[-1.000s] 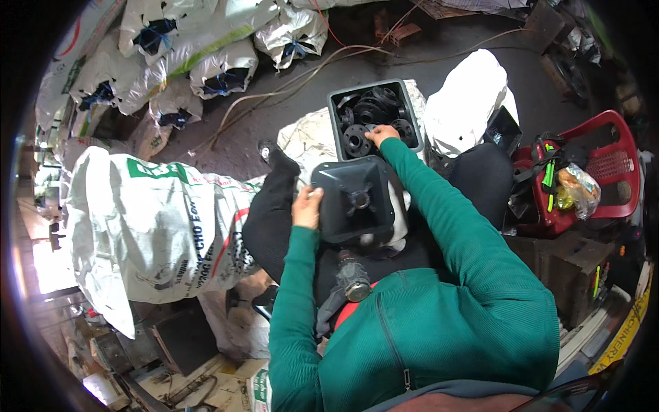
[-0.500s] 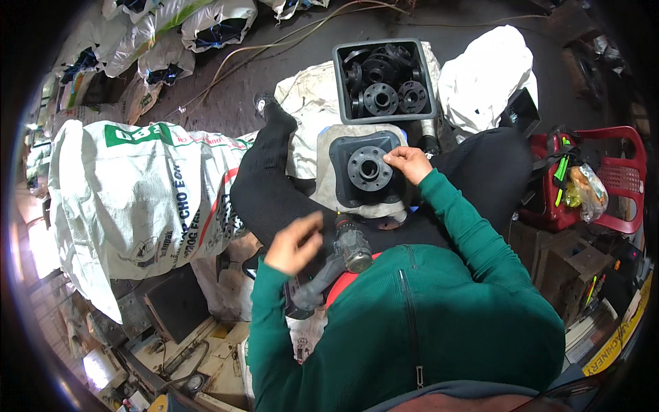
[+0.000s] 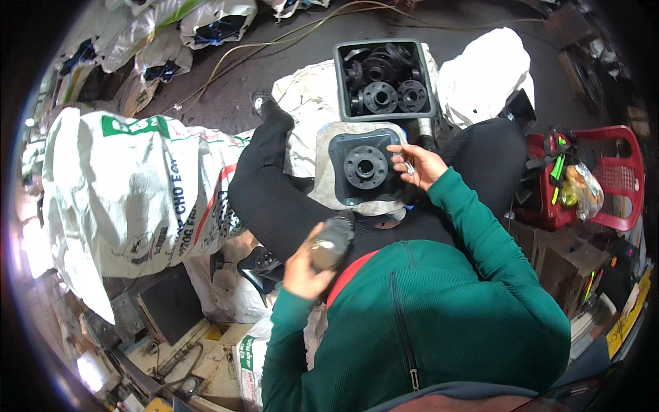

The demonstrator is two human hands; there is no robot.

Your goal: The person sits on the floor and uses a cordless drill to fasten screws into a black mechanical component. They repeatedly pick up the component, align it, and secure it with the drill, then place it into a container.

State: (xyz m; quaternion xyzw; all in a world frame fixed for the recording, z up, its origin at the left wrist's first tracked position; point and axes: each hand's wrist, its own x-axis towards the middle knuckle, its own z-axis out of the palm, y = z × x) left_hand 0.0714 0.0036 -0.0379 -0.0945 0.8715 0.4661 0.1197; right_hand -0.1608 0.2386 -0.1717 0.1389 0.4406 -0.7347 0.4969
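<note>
A dark cordless drill is in my left hand, tilted above my lap, with the hand wrapped round it and smeared by motion. My right hand is half curled around a small shiny metal piece that looks like a bolt. Just left of the right hand, a round black metal flange with a central bore and a ring of holes rests on a square dark holder. The holder stands on a light cloth-like pad between my legs.
A grey bin full of similar black flanges sits beyond the holder. White sacks stand at left and beyond the right knee. On the right is a red plastic chair carrying a bagged bundle. A hose crosses the floor.
My left hand has taken hold of the drill and lifted it from its earlier pose. The right hand has drawn back from the flange's rim, now showing the small metal piece.
</note>
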